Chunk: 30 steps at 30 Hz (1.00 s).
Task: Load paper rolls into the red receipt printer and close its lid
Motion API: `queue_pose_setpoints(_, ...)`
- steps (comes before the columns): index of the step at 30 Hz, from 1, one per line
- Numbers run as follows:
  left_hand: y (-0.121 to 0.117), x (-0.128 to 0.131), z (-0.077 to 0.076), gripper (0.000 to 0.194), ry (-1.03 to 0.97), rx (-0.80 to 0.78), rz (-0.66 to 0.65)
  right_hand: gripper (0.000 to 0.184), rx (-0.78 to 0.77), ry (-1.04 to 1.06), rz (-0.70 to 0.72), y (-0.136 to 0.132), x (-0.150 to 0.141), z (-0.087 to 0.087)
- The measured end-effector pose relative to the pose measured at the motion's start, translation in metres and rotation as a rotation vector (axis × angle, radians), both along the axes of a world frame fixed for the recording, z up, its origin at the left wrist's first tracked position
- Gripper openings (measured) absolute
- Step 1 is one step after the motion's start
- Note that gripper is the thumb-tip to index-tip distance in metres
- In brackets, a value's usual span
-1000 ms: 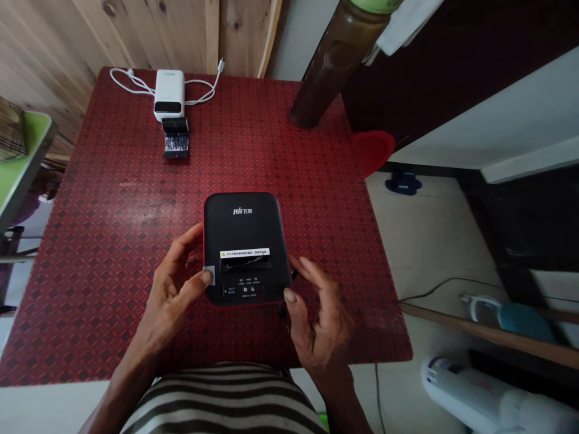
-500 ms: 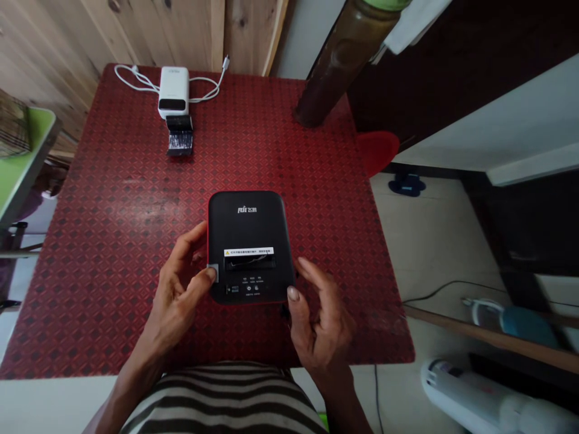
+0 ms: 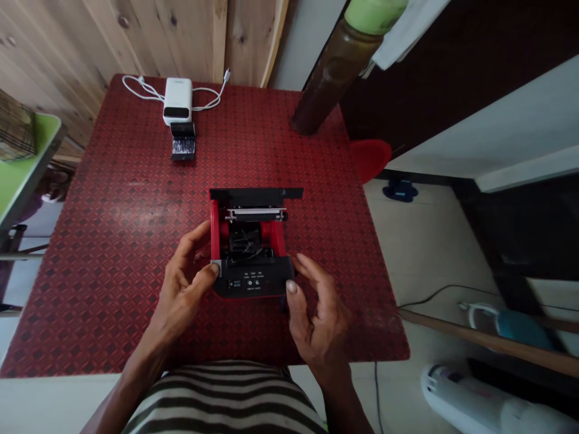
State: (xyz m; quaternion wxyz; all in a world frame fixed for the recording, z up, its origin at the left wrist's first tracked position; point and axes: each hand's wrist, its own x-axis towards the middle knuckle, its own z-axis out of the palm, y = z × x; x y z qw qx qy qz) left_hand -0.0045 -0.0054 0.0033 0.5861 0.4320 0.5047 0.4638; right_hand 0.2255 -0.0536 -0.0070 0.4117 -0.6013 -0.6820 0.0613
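Printer [image 3: 253, 265], boxy, black-and-red plastic, opened

Place: near half of the red diamond-patterned table [image 3: 113, 289]. Your left hand [image 3: 183, 292]: thumb on the small grey square tab [image 3: 219, 264], fingers bent at the side wall; grip unclear. Your right hand [image 3: 319, 307]: spread around the near-right corner. Handling, suggested: brace the body; never force the flat black lid [image 3: 253, 194]. Change: lid, lying closed half a second ago, now stands raised.

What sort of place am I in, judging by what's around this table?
Probably a room in a home: what look like dark blue slippers lie on the pale floor, wooden planks line the wall, and a tall green-lidded bottle stands on the table.
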Motion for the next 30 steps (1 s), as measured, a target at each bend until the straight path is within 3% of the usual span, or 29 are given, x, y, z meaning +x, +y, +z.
queue_pose_setpoints(6, -0.001, -0.003, -0.005, 0.067, -0.058, 0.001, -0.004, 0.038, 0.012, -0.034, 0.045, 0.012, 0.012, 0.024)
queue_pose_setpoints(12, 0.001, -0.005, -0.013, 0.069, -0.050, 0.047, -0.024, 0.035, 0.093, -0.179, 0.264, 0.066, 0.007, 0.056)
queue_pose_setpoints(16, 0.002, -0.006, -0.013, 0.065, -0.028, 0.059, -0.017, 0.025, -0.167, -0.378, 0.459, 0.104, -0.016, 0.059)
queue_pose_setpoints(21, 0.002, -0.005, -0.013, 0.063, -0.048, 0.072, -0.024, 0.023, -0.442, -0.632, 0.496, 0.126, -0.044, 0.055)
queue_pose_setpoints(27, 0.001, -0.005, -0.013, 0.064, -0.035, 0.046, -0.016, 0.030, -0.376, -0.711, 0.545, 0.130, -0.043, 0.056)
queue_pose_setpoints(30, 0.001, -0.006, -0.014, 0.063, -0.019, 0.058, -0.016, 0.019, -0.273, -0.723, 0.520, 0.123, -0.039, 0.064)
